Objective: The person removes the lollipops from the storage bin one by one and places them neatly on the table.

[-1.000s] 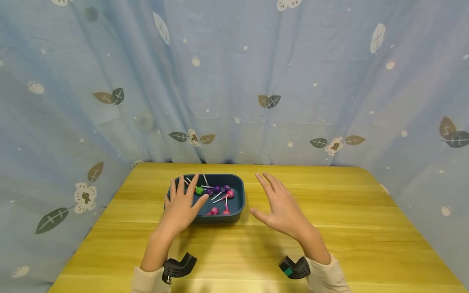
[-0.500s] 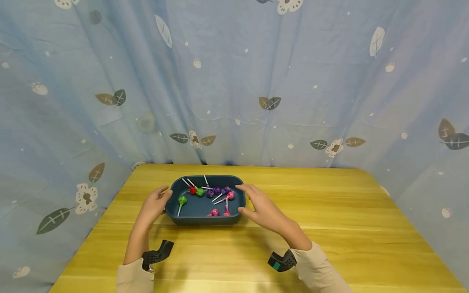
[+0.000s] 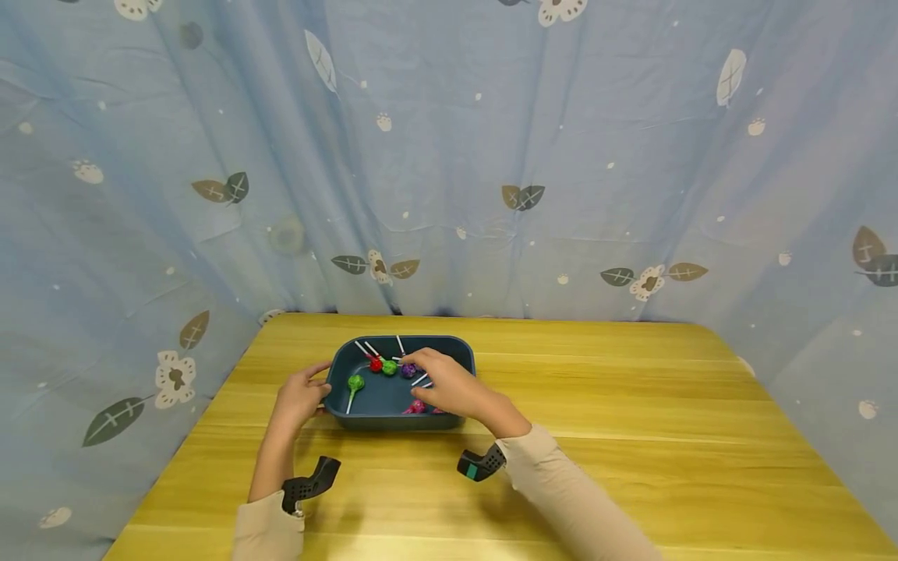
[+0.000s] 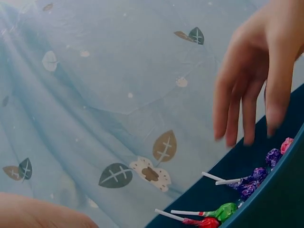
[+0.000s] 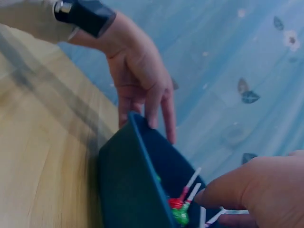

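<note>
A dark blue rectangular box (image 3: pixel 384 399) stands on the table with several wrapped lollipops inside. My left hand (image 3: pixel 298 399) holds the box's left end, with fingers on both sides of the rim in the right wrist view. Over the right part of the box is my right hand (image 3: pixel 452 383), its fingers loosely bent and pointing down, with nothing visible between them. It partly covers the lollipops there. A green lollipop (image 3: pixel 355 382) lies alone at the left. Behind it are a red lollipop (image 3: pixel 376 365), another green one and purple ones (image 4: pixel 256 175); a pink lollipop (image 3: pixel 417 407) lies near the front wall.
The yellow wood-grain table (image 3: pixel 631 421) extends to the right and in front of the box. A light blue curtain (image 3: pixel 449 156) with leaf prints hangs behind the table and along its sides. Each wrist carries a black camera mount (image 3: pixel 312 483).
My left hand has moved from over the box to its left end and taken hold there. My right hand has moved left, from beside the box to above the lollipops.
</note>
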`<state>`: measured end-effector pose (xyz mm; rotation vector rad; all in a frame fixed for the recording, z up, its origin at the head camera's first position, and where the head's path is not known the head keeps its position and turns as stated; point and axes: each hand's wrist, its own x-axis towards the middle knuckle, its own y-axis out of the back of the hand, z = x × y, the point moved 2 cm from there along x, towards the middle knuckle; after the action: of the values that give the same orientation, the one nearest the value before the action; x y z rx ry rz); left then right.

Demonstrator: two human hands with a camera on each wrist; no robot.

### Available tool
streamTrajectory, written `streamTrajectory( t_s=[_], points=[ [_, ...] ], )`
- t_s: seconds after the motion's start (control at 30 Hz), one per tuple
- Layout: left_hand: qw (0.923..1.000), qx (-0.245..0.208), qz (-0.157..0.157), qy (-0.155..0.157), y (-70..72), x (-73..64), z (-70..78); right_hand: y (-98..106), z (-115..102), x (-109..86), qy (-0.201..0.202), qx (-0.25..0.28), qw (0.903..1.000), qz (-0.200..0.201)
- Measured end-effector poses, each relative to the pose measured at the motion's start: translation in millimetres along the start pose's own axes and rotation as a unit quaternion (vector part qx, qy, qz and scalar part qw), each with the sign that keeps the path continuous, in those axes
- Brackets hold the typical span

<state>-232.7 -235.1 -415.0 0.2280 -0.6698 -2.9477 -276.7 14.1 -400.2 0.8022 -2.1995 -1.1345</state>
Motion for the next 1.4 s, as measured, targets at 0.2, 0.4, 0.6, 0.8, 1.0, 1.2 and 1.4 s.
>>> streamTrajectory(
  t_s=[0.2, 0.4, 0.6, 0.8, 1.0, 1.2, 1.4],
  points=[
    [0.9999, -0.013, 0.000, -0.002, 1.8, 1.0, -4.5, -17.2, -1.6, 30.8, -0.004, -0.010, 0.9991, -0.040],
    [0.9998, -0.017, 0.000, -0.002, 3.0, 1.8, -6.0, -29.4, -5.8, 56.7, 0.033, -0.040, 0.9955, -0.079],
    [0.9997, -0.020, -0.013, -0.002, 3.7, 1.9, -6.9, -49.5, -12.2, 75.0, 0.056, -0.066, 0.9896, -0.115],
    [0.9997, -0.022, -0.014, 0.001, 3.1, 2.1, -6.7, -58.1, -19.5, 89.3, 0.036, -0.103, 0.9841, -0.140],
    [0.9997, -0.018, -0.016, 0.006, 2.2, 1.0, -4.0, -63.8, -22.1, 96.6, 0.026, -0.145, 0.9735, -0.175],
    [0.9996, -0.019, -0.019, 0.006, 1.6, -0.2, -3.8, -66.8, -22.5, 96.5, 0.018, -0.147, 0.9751, -0.165],
    [0.9997, -0.020, -0.015, 0.008, 2.6, -0.3, -3.9, -65.8, -23.4, 98.8, 0.011, -0.139, 0.9800, -0.142]
  ],
)
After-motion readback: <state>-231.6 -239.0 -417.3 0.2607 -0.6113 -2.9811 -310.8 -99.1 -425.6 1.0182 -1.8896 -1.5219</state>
